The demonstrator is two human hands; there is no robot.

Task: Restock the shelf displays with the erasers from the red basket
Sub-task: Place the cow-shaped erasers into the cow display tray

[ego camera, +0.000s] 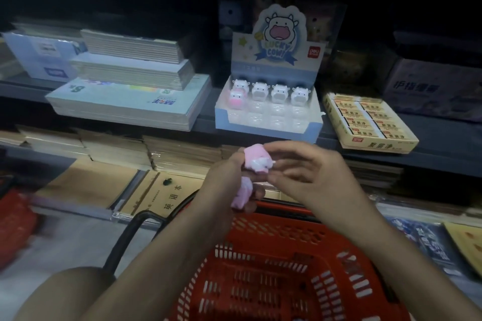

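Handling, by judgement: the upper pink cow eraser is a small moulded piece, probably light and slightly yielding, with a rounded body that could roll out of a slack pinch. It is best taken across its two sides, clear of the ears and snout, which look the weakest parts. It does not appear fragile, but a drop would send it into the red basket or among the stock below. Appearance: pale pink body with a white face panel; the view is blurred and finer detail cannot be read. Location: held above the far rim of the basket, below and in front of the Lucky Cow display box on the shelf. The left hand has its fingers curled round this piece and round a lower pink cow eraser tucked beneath it in the same grip. The right hand is cupped about the upper piece's right end, fingers bent at a narrow spread, thumb above and fingers below; whether they already bear on it cannot be told. The display box carries a back row of white cow erasers and one shelved pink eraser at the left of the second row. The moulded wells ahead of these are unfilled. Seating will likely want the piece upright, face forward, pressed lightly into a well.
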